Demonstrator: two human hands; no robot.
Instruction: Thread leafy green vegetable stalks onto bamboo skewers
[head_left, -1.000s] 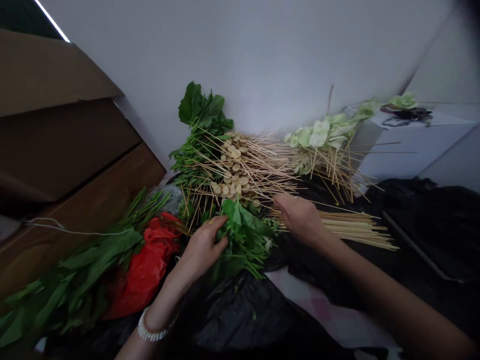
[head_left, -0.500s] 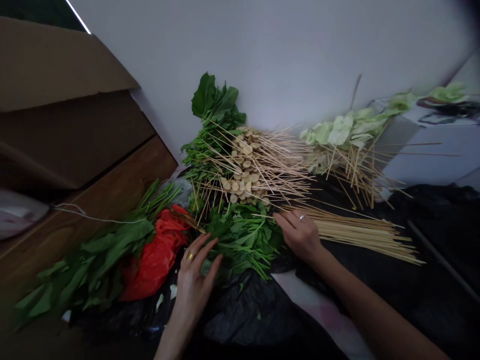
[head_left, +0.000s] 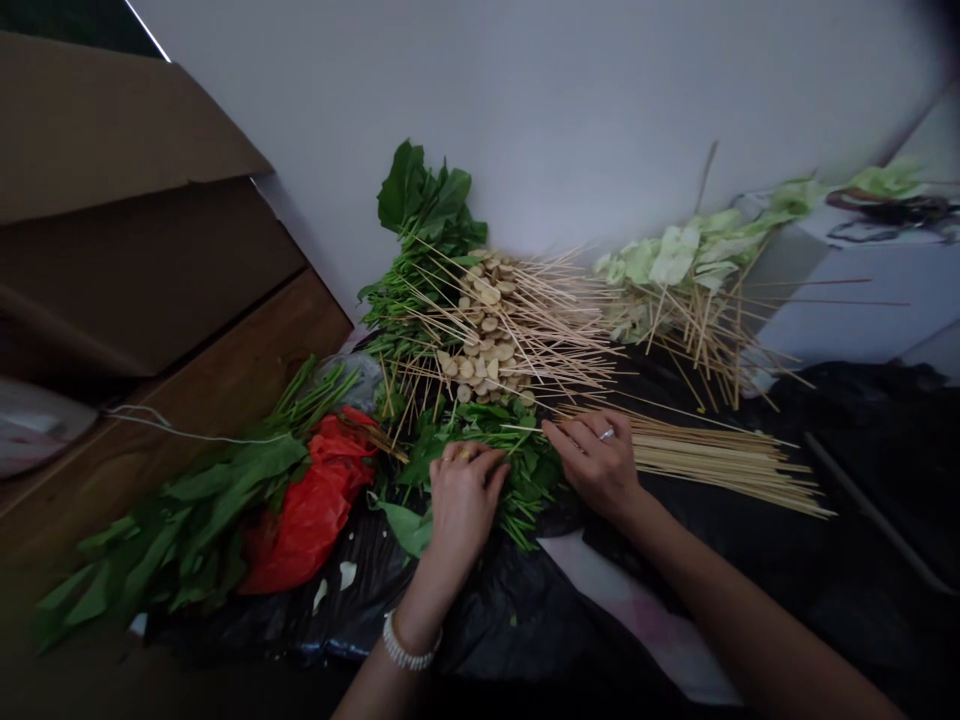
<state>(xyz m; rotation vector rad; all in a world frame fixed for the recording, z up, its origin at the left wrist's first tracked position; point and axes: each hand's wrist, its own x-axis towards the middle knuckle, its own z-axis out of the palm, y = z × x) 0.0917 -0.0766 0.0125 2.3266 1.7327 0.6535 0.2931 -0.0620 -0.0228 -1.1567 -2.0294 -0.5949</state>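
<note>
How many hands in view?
2: the left hand on the leafy greens; the right hand pinching a skewer at the left end of the bundled sticks. No others show.

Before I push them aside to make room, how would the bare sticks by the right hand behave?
The bare sticks are probably stiff, since they lie straight, and likely light, being so thin. They may roll or fan apart: no band shows around them.

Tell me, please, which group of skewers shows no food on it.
The parallel skewers beside the right hand: they look bare where visible, whereas the farther skewers carry pale round slices or light green leaves.
</note>
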